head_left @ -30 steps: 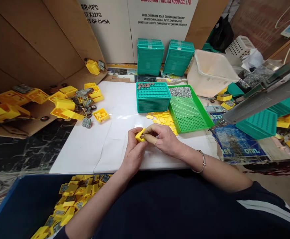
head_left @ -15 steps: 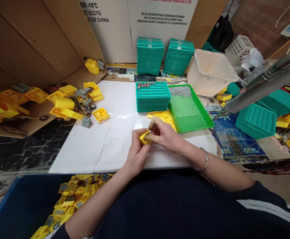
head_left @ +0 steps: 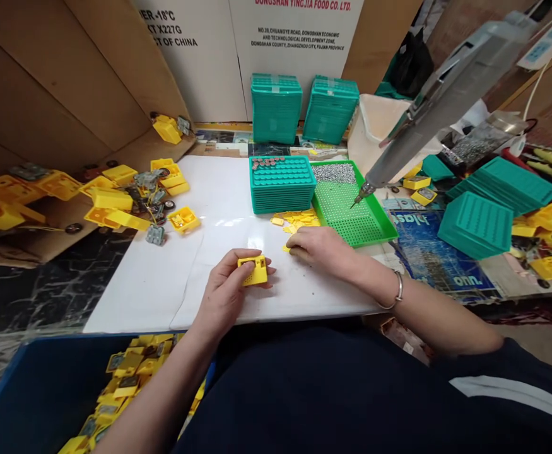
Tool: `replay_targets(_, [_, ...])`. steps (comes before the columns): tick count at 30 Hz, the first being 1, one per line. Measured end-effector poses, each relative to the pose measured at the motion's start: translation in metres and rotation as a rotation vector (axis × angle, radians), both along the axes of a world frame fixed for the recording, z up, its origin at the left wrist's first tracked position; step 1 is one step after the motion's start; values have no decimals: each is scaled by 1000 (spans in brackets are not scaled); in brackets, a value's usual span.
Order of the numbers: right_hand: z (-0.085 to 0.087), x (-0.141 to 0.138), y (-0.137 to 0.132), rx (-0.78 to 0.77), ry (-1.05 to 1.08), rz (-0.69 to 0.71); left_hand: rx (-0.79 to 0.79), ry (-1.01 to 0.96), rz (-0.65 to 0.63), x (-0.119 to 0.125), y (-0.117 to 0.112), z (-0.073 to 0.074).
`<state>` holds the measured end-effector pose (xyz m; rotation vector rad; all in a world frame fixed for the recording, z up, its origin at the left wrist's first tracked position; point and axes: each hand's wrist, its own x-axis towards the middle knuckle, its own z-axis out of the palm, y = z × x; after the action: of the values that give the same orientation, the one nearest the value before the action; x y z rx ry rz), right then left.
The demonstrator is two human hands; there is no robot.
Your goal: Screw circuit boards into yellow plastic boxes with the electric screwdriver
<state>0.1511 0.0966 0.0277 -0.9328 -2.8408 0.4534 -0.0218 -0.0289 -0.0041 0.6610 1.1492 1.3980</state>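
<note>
Yellow housing: your piece (head_left: 259,275) sits above the near part of the white work surface (head_left: 157,296), left of your other hand; its open, recessed side is turned up toward you, with the notched edge away from your body and the small holes at the lower left.
Long axis: its upper edge runs nearly left to right; the height is too close to the width to tell which is longer.
Left hand: yours (head_left: 226,284) clasps the housing, thumb across the recessed side, fingers behind and around the right edge.
Right hand: yours (head_left: 320,249) is bunched, palm down, fingertips at 1 small yellow part (head_left: 286,248); you cannot tell whether they pinch it.
Yellow pile: flat pieces (head_left: 301,219) lie just beyond that hand, in front of the teal tray stack (head_left: 282,192).
Green tray: its mesh floor (head_left: 351,217) lies right of the stack, screws (head_left: 335,173) heaped at the far end.
Screwdriver: the grey tool (head_left: 411,120) slants over the tray, bit pointing down and left.
</note>
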Motion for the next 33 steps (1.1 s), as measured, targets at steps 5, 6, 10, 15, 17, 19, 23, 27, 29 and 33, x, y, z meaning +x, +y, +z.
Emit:
replay_targets(5, [-7,-23,-12,148,-236,61,-1,-17,-19,8,4,0])
replay_targets(6, [-5,-26,-14,146,-244,70,5,-29,-15,9,5,1])
replay_targets(10, [4,-25,-14,179,-216,47,19,-78,1,11,6,4])
replay_targets(15, [3,0,-14,-43,264,29,-6,-134,-30,14,9,6])
replay_targets(17, [-2,8,-18,-148,482,70,8,-160,-49,17,12,6])
replay_targets(19, [-7,14,-22,-157,605,83,25,-162,-50,21,14,7])
replay_targets(23, [-15,21,-23,-72,658,154,30,-143,-116,25,15,9])
replay_targets(27, [-17,30,-19,419,562,406,-17,-189,-323,23,17,11])
replay_targets(29, [-16,32,-20,573,548,445,-48,-230,-392,22,20,11])
replay_targets(33, [-13,30,-29,165,670,111,-3,-197,-285,28,23,7])
